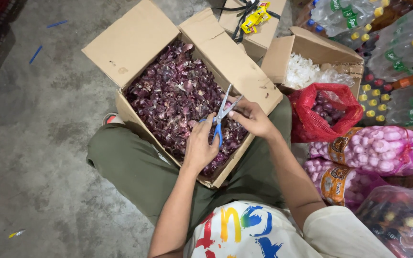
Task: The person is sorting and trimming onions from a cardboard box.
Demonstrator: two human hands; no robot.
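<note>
Your left hand grips the blue handles of a pair of scissors, fingers curled through the loops, wrist bent slightly back. Its blades stand partly open and point up and away from you. Your right hand meets them from the right, thumb and fingertips pinched near the blades; whether it holds something small there is too hidden to tell. Both forearms reach forward from your chest, elbows bent, and the hands nearly touch.

Both hands hover over an open cardboard box that rests across your lap, on your green trousers. It is filled with dry purple onion skins.

Just to your right sits a red mesh bag holding small purple onions. Beside it lie pink net sacks of garlic. Behind the red bag stands a smaller box of white peelings. Farther right are packs of plastic drink bottles. Grey concrete floor spreads out to your left.
</note>
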